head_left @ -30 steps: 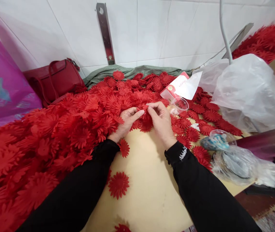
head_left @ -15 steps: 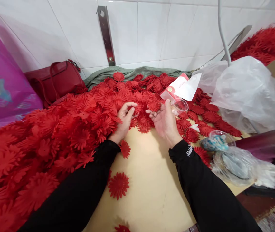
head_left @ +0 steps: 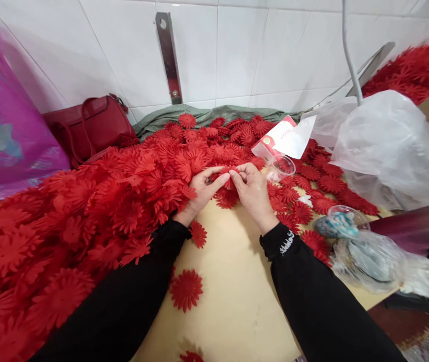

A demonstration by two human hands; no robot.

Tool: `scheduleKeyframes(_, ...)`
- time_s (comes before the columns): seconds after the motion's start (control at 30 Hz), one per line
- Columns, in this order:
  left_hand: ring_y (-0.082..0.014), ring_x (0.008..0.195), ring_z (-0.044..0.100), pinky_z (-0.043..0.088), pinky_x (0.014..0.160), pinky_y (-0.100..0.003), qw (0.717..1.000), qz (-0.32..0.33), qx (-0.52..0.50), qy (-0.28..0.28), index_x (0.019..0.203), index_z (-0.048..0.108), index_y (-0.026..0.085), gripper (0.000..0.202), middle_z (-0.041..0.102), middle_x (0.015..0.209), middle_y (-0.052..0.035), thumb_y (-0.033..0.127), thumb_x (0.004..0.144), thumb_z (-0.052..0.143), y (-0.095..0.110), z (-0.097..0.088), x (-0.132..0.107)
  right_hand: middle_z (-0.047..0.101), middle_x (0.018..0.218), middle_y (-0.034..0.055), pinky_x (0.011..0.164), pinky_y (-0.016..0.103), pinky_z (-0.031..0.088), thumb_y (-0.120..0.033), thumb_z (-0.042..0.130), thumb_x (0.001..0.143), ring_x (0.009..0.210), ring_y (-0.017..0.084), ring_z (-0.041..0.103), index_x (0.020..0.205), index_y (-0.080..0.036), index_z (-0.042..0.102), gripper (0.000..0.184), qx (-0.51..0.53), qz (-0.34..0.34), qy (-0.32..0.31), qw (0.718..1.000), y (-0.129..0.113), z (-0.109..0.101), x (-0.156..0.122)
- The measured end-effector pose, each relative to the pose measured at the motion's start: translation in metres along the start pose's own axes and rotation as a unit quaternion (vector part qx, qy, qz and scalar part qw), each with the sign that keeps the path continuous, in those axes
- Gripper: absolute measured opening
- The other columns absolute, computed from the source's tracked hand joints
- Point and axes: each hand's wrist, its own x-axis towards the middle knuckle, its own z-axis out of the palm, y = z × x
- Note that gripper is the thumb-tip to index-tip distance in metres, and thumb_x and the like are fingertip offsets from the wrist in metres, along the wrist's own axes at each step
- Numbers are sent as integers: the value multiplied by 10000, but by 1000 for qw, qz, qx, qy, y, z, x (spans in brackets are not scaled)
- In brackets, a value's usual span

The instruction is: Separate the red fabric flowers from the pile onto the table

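A big heap of red fabric flower cut-outs (head_left: 124,201) covers the left and back of the tan table (head_left: 229,281). My left hand (head_left: 199,193) and my right hand (head_left: 252,193) meet at the heap's near edge. Both pinch one red flower piece (head_left: 228,177) between thumbs and fingertips. Black sleeves cover both forearms. A single loose flower (head_left: 186,290) lies on the bare table near my left arm, another (head_left: 198,234) beside my left wrist.
A dark red handbag (head_left: 90,125) and a pink bag (head_left: 7,125) stand at the back left. White plastic bags (head_left: 388,146) pile up on the right, with a clear cup (head_left: 282,166), a red-white packet (head_left: 278,138) and a bagged container (head_left: 365,251) nearby.
Half a second ago my hands were apart with palms turned up; they have come back together and pinch a flower piece between them.
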Motion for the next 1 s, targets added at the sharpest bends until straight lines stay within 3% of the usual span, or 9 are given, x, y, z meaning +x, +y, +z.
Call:
scheduleKeyframes(0.17, -170, 847, 706, 580, 886, -346, 999, 2, -5, -31, 1006, 749, 163, 350, 773, 991, -59, 438, 798, 809, -1, 0, -1, 669, 680, -17, 636, 291, 464, -433, 602, 980, 634, 153, 634, 828, -234, 568, 252, -18, 8, -22, 1000, -12, -2, -3)
scheduleKeyframes(0.33, -210, 1037, 706, 563, 956, -355, 999, 22, 17, -24, 1108, 753, 178, 400, 769, 1181, -86, 390, 777, 828, 0, -3, -1, 608, 588, -51, 611, 269, 415, -506, 626, 968, 557, 119, 554, 756, -228, 560, 356, -15, 19, -26, 999, -18, -3, -4)
scheduleKeyframes(0.53, -148, 812, 658, 529, 804, -288, 998, 40, 29, -28, 861, 746, 171, 224, 744, 882, -28, 366, 783, 820, -1, -5, 0, 565, 522, -65, 559, 262, 361, -620, 673, 903, 500, 105, 482, 708, -224, 560, 455, 42, 38, -30, 998, -16, -2, -3)
scheduleKeyframes(0.67, -139, 783, 630, 509, 787, -279, 998, 52, 23, -4, 825, 727, 176, 201, 712, 847, -17, 361, 798, 801, -3, -5, 1, 580, 521, -64, 576, 259, 383, -632, 716, 862, 500, 101, 482, 692, -226, 557, 468, 122, 62, -31, 990, -14, 0, -1)
scheduleKeyframes(1.0, -131, 785, 604, 501, 785, -264, 999, 44, -5, 30, 853, 691, 176, 236, 687, 867, -19, 385, 807, 789, -3, 6, -2, 496, 528, -88, 587, 245, 438, -576, 750, 858, 519, 96, 491, 676, -234, 492, 465, 250, 93, 71, 961, -15, 11, -2)
